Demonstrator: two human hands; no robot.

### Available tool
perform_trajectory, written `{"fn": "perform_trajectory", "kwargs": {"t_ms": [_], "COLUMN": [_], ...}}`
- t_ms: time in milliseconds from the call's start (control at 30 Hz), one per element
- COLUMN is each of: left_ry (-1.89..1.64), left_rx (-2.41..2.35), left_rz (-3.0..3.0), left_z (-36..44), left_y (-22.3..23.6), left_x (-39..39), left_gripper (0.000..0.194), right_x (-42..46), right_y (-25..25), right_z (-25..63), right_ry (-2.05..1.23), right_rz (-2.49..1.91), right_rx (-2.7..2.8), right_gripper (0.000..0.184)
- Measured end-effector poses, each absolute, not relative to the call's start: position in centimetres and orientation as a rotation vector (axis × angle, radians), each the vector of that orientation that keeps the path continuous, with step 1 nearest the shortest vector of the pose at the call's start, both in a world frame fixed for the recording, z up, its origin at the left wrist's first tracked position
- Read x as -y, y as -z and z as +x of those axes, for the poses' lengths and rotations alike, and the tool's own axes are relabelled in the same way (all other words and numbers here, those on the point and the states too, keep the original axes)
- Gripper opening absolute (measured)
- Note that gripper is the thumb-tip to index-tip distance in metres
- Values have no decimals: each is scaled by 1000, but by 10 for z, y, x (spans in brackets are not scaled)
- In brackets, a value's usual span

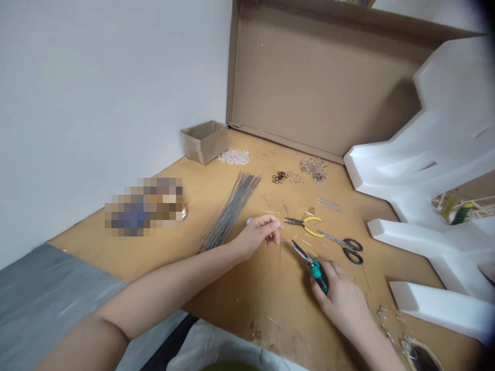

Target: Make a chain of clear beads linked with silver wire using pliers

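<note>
Two bare hands work over a tan worktop [247,304], seen from the wearer's head. The left hand [263,234] is near the middle of the worktop, its thumb and fingertips pinched on a thin wire [279,257] that hangs below them. The right hand [342,291], closer to the near edge, is wrapped around teal-and-black pliers [315,268]. Their jaws look slightly parted and point up toward the left fingertips, near them but not touching.

Just beyond the hands lie yellow-handled pliers [312,219], and to their right black-handled scissors [342,242]. Loose wire snippets [304,245] are scattered around these tools. To the left of the left hand, a bundle of grey wires [232,211] lies slanted across the worktop.

At the far left corner stands a cardboard box [209,147], with a pile of clear, shiny bits [235,156] beside it. Toward the far edge are black loops [279,178] and a heap of tangled metal pieces [315,170]; nearer, short straight wires [328,204] lie together. A cardboard panel [309,77] rises along the far edge, and white foam [386,170] juts over the right edge. Near the left edge, a patch [143,208] is pixelated and cannot be made out.
</note>
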State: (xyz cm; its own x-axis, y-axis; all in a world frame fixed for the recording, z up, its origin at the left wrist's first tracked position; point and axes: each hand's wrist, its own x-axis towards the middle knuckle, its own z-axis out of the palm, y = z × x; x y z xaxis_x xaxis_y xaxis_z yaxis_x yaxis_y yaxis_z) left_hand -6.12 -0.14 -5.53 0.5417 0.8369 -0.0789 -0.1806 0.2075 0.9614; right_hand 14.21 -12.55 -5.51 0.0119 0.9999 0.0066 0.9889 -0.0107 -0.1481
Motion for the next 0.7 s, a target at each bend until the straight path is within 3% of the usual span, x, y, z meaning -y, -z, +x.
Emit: {"fn": "perform_trajectory", "kwargs": {"t_ms": [167, 367, 500, 700], "left_ry": [-729, -658, -672, -669], "left_rx": [-521, -409, -401, -433], "left_rz": [1017, 988, 1012, 1112], "left_z": [-60, -56, -54, -39], "left_y": [56, 56, 56, 28], "left_x": [1, 10, 17, 14], "left_gripper": [23, 23, 22, 23], "right_x": [118, 114, 114, 94], "right_y": [75, 86, 77, 17], "right_z": [150, 153, 153, 142], "right_ry": [318, 286, -40, -1104], "right_rz": [-2093, -1989, -1835, -1399], "right_rx": [2195, 2125, 1925, 1192], "right_gripper": [39, 46, 45, 38]}}
